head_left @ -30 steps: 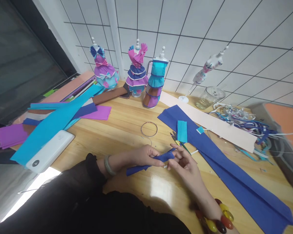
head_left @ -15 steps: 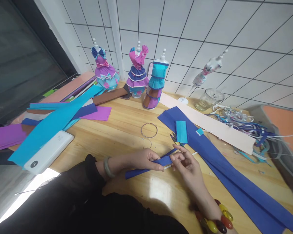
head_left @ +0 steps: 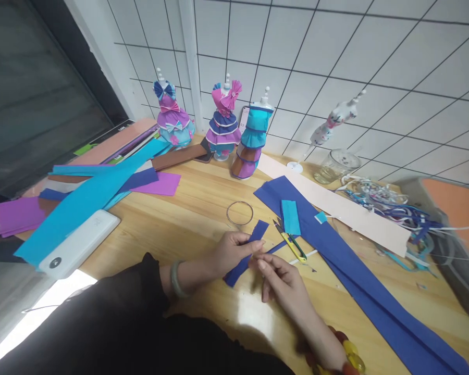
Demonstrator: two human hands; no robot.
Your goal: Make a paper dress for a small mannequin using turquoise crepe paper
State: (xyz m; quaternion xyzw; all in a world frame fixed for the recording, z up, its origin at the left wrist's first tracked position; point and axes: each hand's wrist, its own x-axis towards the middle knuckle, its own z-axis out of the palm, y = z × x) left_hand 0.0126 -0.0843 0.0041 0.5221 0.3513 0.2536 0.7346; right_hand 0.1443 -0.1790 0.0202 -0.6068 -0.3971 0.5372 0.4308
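A short dark blue strip (head_left: 258, 230), of paper or cloth, is pinched between the thumb and fingers of my left hand (head_left: 232, 252). It sticks out above and below that hand at a slant. My right hand (head_left: 279, 278) is beside the strip's right edge, thumb and forefinger pressed together; whatever is between them is too small to make out. Behind my right hand, a narrow blue strip (head_left: 277, 247) lies on the wooden table. Yellow-green snips (head_left: 295, 247) rest just beyond, beside a folded turquoise piece (head_left: 290, 217). Farther back is a thin metal ring (head_left: 239, 213).
Long blue material (head_left: 359, 276) runs down the right, with a pale pink strip (head_left: 336, 208) behind it. Dressed mini mannequins (head_left: 223, 125) stand along the wall near a glass jar (head_left: 337, 165). Ribbon scraps (head_left: 375, 195) lie right; a white power bank (head_left: 80, 245) and coloured sheets lie left.
The blue strip has turned steeper in my left hand, and its upper end now points away from me. My right hand has shifted left and nearer to me, uncovering the snips.
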